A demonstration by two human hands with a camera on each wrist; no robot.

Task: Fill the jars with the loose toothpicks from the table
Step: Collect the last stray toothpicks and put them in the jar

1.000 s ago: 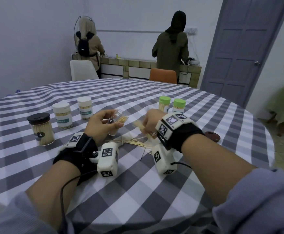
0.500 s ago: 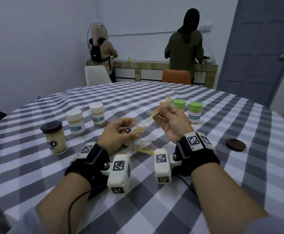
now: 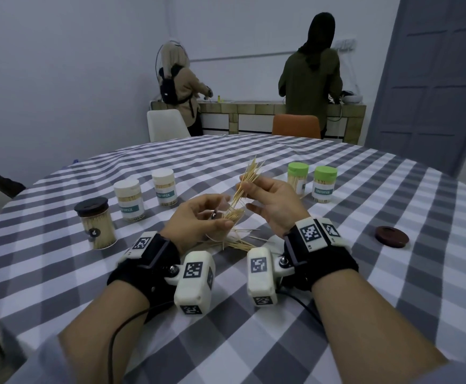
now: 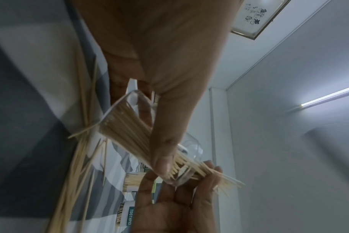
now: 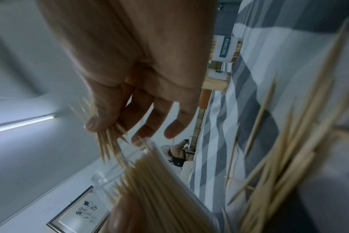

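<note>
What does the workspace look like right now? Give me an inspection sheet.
Surface: round table under grey-and-white checked cloth.
Job's things: clear open jar partly filled; loose toothpick pile on the cloth; five capped toothpick jars standing.
Clutter: brown round lid lying apart.
Grips: left hand holds the clear jar tilted; right hand pinches a toothpick bundle at its mouth.
Cables: black wrist leads.
Surroundings: two people at the rear counter, two chairs, grey door.

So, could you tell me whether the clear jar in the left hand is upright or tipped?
Tipped: the left hand holds the clear jar slanted, its mouth toward the right hand.
</note>
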